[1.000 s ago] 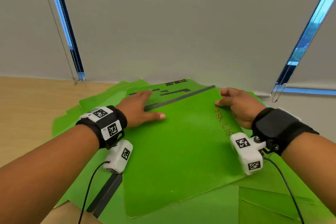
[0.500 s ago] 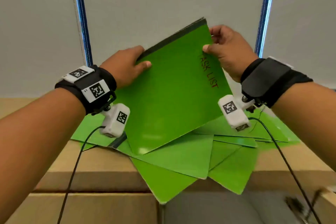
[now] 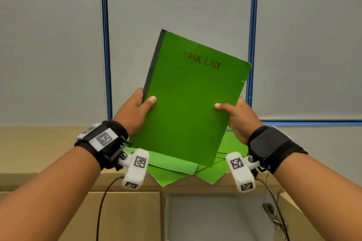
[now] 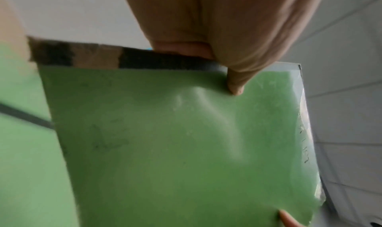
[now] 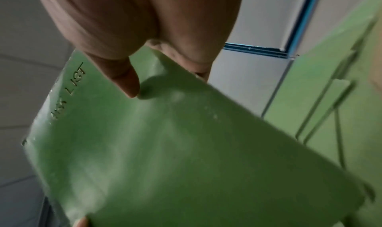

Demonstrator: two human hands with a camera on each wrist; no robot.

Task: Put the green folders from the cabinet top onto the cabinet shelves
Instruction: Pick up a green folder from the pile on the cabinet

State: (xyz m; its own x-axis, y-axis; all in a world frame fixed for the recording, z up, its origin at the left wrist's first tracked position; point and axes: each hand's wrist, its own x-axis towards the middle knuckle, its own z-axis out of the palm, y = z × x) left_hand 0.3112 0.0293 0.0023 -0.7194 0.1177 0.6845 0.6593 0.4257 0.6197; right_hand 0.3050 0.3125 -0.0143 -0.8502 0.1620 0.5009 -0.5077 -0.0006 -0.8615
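Observation:
A green folder [image 3: 188, 100] marked TASK LIST, with a dark spine on its left edge, is held nearly upright in front of me. My left hand [image 3: 137, 110] grips its spine edge, thumb on the cover. My right hand [image 3: 238, 117] grips the opposite edge, thumb on the front too. The same folder [image 4: 175, 140] fills the left wrist view and shows in the right wrist view as the folder [image 5: 165, 149]. Several more green folders [image 3: 172, 168] lie fanned on the cabinet top [image 3: 39, 148], overhanging its front edge.
Below the top, a closed wooden cabinet door [image 3: 125, 217] is on the left and an open grey compartment [image 3: 211, 219] on the right. Keys [image 3: 271, 213] hang from the open door on the right. Grey roller blinds [image 3: 176, 6] cover the windows behind.
Both hands lifted the TASK LIST folder off the pile and turned it from slanted to nearly upright, sliding down to grip its lower sides. The view dropped, showing the cabinet front.

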